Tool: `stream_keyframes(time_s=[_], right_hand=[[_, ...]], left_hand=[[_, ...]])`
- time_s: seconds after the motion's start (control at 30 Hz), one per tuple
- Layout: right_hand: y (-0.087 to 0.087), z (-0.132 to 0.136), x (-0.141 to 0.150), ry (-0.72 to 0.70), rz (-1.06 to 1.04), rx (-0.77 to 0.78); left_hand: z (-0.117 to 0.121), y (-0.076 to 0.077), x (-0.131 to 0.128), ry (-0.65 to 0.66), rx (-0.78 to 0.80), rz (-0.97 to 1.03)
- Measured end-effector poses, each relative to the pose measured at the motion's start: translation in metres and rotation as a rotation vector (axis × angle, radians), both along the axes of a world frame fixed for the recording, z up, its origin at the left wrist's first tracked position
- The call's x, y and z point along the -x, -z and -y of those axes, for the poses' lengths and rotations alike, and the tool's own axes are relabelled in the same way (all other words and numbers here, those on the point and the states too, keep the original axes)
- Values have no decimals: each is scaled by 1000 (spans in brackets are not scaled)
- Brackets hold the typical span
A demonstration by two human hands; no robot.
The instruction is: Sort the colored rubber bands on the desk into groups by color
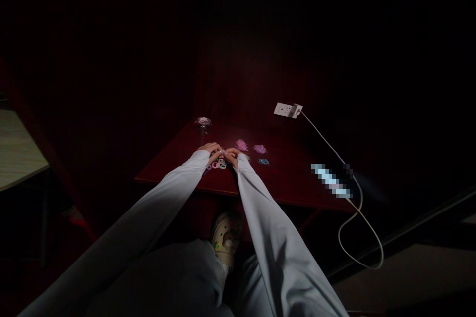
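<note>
My left hand (pixel 211 147) and my right hand (pixel 232 155) meet over the dark red table, fingers pinched together around something small and pale that I cannot make out. Just below them lies a cluster of small coloured rings (pixel 216 165), pink, green and purple, partly hidden by my left hand and sleeve. To the right of my right hand are loose heaps of thin loops or strands: a pink pile (pixel 241 144), a purple pile (pixel 260 149) and a blue pile (pixel 264 162).
A clear round jar (pixel 203 123) stands at the table's back left. A charger in a wall socket (pixel 284 109) feeds a white cable (pixel 323 137) to a pixelated device (pixel 330 181) at the right. The table's front edge (pixel 217 191) is above my shoe (pixel 226 235).
</note>
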State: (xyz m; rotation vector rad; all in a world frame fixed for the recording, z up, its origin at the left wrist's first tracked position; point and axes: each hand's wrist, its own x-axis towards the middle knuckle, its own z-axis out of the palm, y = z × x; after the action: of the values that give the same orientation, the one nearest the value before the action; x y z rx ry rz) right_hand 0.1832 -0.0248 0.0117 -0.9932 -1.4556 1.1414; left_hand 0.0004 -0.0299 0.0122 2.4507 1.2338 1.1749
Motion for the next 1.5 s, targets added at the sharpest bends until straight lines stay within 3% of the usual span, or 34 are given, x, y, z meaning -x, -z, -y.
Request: stream_keyframes(time_s=[0.23,0.4,0.67,0.83,0.97,1.23,1.5], right_hand=[[1,-1,-5,38,98,-86],[1,-4,-1,81,71,-83],[3,-10,-18,316,-13,-187],[5,-14,-49,423,-14,-208],[6,-13,-63,526,112,-266],[5,-4,-78,638,398,-255],[5,2,-81,623,350,-223]], left_hand=[[-4,1,2,65,46,169],[-7,3,1,41,52,241],[1,-5,5,-317,109,251],[11,-14,8,-449,174,206],[14,-17,6,-531,234,155],[14,-16,5,-518,248,113],[9,-9,6,-493,196,194]])
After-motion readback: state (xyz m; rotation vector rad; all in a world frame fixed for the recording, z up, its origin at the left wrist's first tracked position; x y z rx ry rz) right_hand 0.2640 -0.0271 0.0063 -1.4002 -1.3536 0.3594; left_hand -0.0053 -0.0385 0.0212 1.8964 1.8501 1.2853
